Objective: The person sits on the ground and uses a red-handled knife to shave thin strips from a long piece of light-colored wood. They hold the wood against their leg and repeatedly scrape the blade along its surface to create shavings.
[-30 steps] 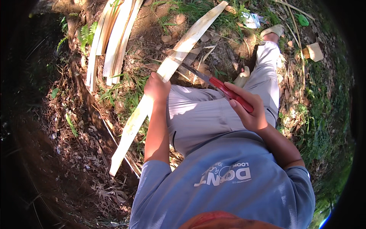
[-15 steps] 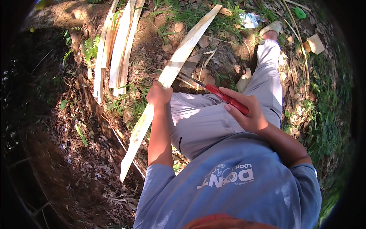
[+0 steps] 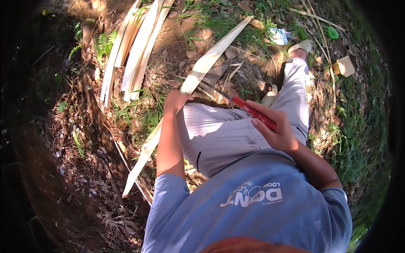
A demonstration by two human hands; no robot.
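Note:
A long, pale, flat strip of wood or stem (image 3: 206, 64) runs slantwise from the upper middle down past my left thigh. My left hand (image 3: 176, 101) is closed around its middle, knuckles up, and hides part of it. In my right hand (image 3: 278, 128), above the right thigh, is a knife with a red handle (image 3: 255, 113). Its narrow dark blade (image 3: 219, 92) points up and left, toward the strip just beyond my left hand. I cannot tell whether the blade touches the strip.
Several similar pale strips (image 3: 141, 50) lie on the ground at upper left. My outstretched leg (image 3: 293, 88) takes up the right side. Beyond the foot are a plastic packet (image 3: 278, 36), a green scrap (image 3: 332, 32), a wood block (image 3: 345, 66) and thin sticks. Leaf litter and grass surround me.
My left hand and the strip have shifted slightly, and the strip's lower end sits a little farther left. The knife stays in my right hand. The whole view has moved a little.

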